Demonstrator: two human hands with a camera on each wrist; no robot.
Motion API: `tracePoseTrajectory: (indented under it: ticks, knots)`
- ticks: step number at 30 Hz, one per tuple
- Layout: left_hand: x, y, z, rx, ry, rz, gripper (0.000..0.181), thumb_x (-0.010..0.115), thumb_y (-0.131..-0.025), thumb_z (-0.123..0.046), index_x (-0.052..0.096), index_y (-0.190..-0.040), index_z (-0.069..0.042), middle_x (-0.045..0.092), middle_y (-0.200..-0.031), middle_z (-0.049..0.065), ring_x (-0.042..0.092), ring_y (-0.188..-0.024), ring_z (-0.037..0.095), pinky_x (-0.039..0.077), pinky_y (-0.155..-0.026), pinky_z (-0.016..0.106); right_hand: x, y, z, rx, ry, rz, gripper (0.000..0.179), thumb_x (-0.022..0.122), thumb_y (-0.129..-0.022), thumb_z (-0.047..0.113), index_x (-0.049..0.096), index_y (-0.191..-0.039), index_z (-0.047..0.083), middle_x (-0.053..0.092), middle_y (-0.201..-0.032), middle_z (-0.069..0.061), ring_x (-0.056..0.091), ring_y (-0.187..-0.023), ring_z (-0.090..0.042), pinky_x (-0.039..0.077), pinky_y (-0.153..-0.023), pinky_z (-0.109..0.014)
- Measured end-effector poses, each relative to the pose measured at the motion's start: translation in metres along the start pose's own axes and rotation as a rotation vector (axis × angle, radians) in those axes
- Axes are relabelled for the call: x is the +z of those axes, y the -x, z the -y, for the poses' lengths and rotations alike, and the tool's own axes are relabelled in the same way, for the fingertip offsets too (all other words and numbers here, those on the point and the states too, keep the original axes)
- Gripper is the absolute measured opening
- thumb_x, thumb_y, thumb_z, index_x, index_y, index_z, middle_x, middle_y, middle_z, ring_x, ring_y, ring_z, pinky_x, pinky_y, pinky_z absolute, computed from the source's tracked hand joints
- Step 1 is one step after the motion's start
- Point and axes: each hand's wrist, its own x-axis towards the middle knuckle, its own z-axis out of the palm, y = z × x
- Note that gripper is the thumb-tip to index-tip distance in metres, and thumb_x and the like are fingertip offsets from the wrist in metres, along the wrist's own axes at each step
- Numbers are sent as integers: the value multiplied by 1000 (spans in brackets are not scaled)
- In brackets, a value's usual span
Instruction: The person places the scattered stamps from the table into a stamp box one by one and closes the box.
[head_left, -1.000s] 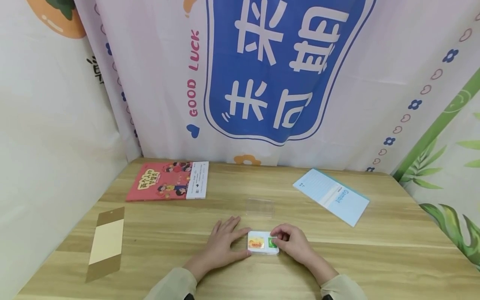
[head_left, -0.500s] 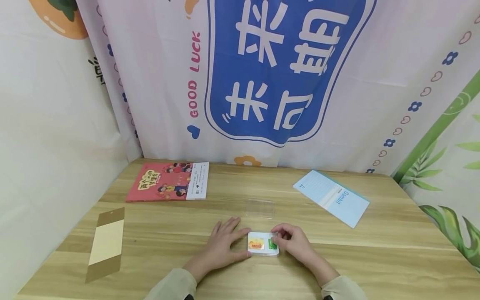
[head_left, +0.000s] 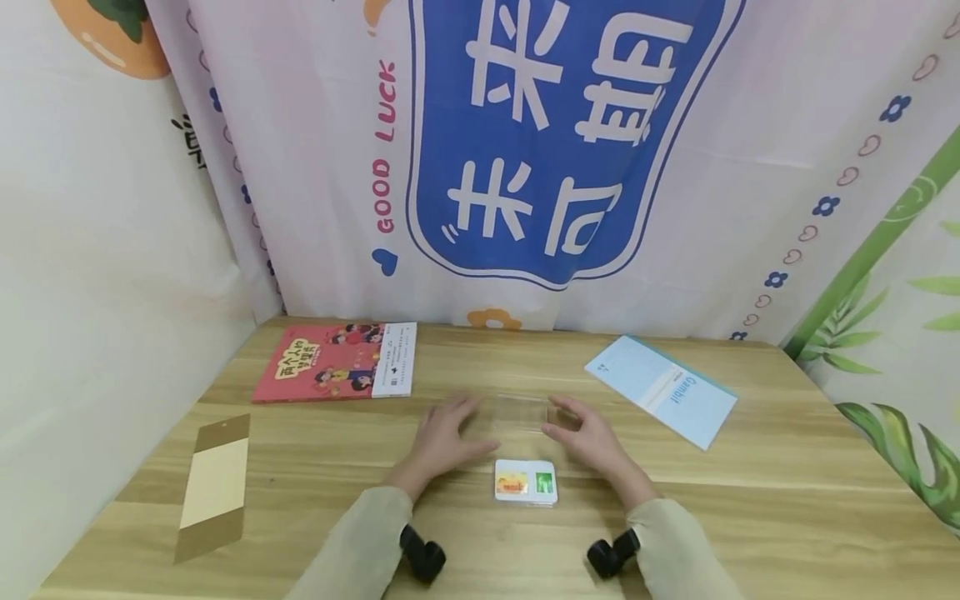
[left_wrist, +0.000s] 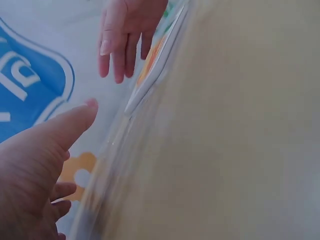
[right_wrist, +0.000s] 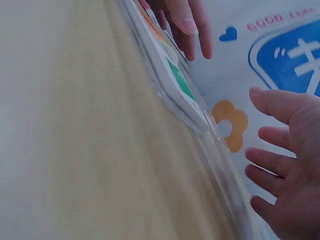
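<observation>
A small white rectangular case (head_left: 534, 493) lies flat on the table, with an orange-yellow sticker (head_left: 512, 483) and a green sticker (head_left: 544, 482) on its top. Just beyond it lies a thin transparent plastic piece (head_left: 521, 414), faint against the wood. My left hand (head_left: 444, 437), blurred, is spread at the left of that clear piece, thumb toward the case. On the other side, my right hand (head_left: 594, 440) has its fingertips right at the clear piece's right edge. Both wrist views show relaxed fingers with nothing between them; the case (right_wrist: 172, 82) stands apart from them.
A red picture book (head_left: 322, 362) lies at the back left, and a light blue notebook (head_left: 663, 392) at the back right. A brown and cream card (head_left: 213, 487) is at the left. A printed curtain (head_left: 322, 167) hangs behind the table (head_left: 750, 533).
Both hands have left the white case and moved forward, away from the body, to either side of the clear piece. The right fingers no longer cover the green sticker. The case stays in place.
</observation>
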Motion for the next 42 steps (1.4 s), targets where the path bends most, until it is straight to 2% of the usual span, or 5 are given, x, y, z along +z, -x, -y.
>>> tracePoseTrajectory:
  ticks: [8, 17, 23, 33, 42]
  knots:
    - [9, -28, 4, -40, -56, 15, 72, 63, -67, -55, 45, -126, -19, 28, -135, 15, 15, -126, 32, 0, -96, 56, 9, -18, -10, 6, 104, 28, 69, 69, -73, 29, 37, -130, 5, 32, -134, -15, 23, -122, -33, 13, -99, -48]
    - [14, -33, 6, -71, -97, 57, 70, 61, -67, -57, 47, -125, -20, 24, -137, 16, 15, -126, 32, 0, -95, 57, 8, -22, -13, -45, 272, 45, 72, 68, -71, 37, 40, -128, 4, 32, -134, -15, 23, -123, -30, -1, -98, -50]
    - [17, -34, 5, -88, -165, 58, 69, 55, -70, -60, 46, -126, -21, 21, -139, 15, 15, -126, 31, -2, -96, 55, 9, -24, -14, -69, 355, 43, 70, 67, -72, 38, 42, -127, 4, 32, -134, -13, 24, -123, -30, 0, -98, -51]
    - [16, -33, 4, -92, -188, 40, 67, 54, -70, -62, 50, -123, -21, 24, -137, 16, 16, -125, 31, -1, -96, 55, 12, -26, -9, -71, 336, 15, 60, 68, -73, 29, 47, -123, 3, 36, -131, -15, 26, -121, -31, 0, -97, -52]
    - [10, -29, 2, -91, -15, 36, 65, 61, -70, -54, 51, -122, -16, 28, -135, 17, 19, -124, 33, 0, -97, 53, 10, -24, -4, -19, 207, 44, 59, 67, -74, 26, 44, -126, 7, 36, -131, -14, 26, -121, -32, 3, -98, -51]
